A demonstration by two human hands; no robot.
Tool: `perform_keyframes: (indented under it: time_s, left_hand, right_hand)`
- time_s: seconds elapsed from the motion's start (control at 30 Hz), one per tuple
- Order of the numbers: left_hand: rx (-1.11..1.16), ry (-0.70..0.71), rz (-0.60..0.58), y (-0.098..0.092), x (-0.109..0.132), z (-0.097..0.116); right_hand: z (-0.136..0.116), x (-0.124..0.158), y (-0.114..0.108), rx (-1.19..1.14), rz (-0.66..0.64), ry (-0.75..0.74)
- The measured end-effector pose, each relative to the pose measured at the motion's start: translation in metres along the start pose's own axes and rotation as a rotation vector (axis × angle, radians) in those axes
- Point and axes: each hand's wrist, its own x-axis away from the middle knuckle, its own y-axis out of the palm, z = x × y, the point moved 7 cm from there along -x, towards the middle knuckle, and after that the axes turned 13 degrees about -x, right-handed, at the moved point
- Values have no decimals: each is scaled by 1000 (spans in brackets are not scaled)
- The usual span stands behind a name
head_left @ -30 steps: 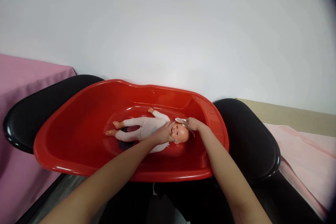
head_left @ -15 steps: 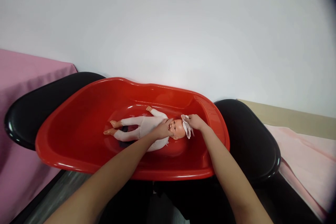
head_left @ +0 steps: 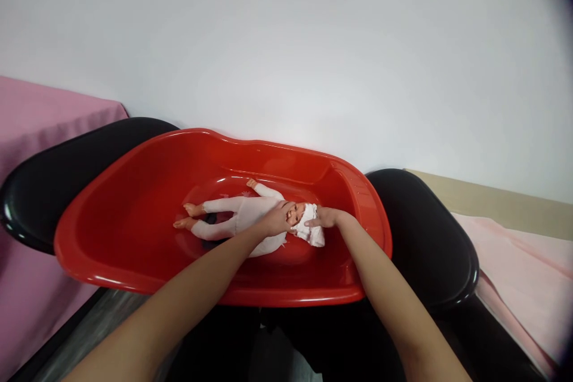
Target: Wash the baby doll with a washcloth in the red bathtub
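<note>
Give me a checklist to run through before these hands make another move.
1. Doll lying face up in the red tub: ok.
2. Left hand at the doll's chin and neck: ok.
3. Right hand on the white cloth: ok.
4. Doll's mouth clear of the cloth: ok.
5. Firmness of the left hand's hold: cannot tell.
6. Cloth reaching the back of the head: cannot tell, hidden.

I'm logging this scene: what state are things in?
Doll: lying face up, clothed in white.
White cloth: over the doll's crown.
Left hand: at the doll's chin.
Right hand: on the white cloth.
Red tub: upright.
Left pink cloth: draped.
Right pink cloth: creased.
</note>
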Motion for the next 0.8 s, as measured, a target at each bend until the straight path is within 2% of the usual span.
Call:
perform_keyframes:
  time_s: [0.1,0.17,0.23,0.27,0.3,0.43,0.5,0.73,0.8]
  left_hand:
    - [-1,-52,-48,0,-2,-6]
    - [-8,-64,-107,1,-5,-9]
    - [-21,-53,-138,-1,-8,-10]
    - [-32,-46,-137,-2,-10,-11]
    - [-44,-44,-132,-3,-11,-12]
    - [-63,-37,-175,1,-15,-18]
    - [-60,-25,-202,4,-16,-20]
    - [-71,-63,-189,0,-16,-25]
    - [-66,-60,-173,-1,-16,-25]
  right_hand:
    - [6,-4,8,181,-24,148]
    - [-5,-7,12,318,3,41]
    - [-22,-7,16,364,14,-175]
    - [-26,-6,17,334,8,-240]
    - [-25,-7,16,278,-6,-237]
    - [3,-12,10,5,-124,56]
    - [10,-17,8,-73,-170,108]
    - [1,-40,-3,-121,-195,-73]
    - [-2,-46,-9,-133,-109,-91]
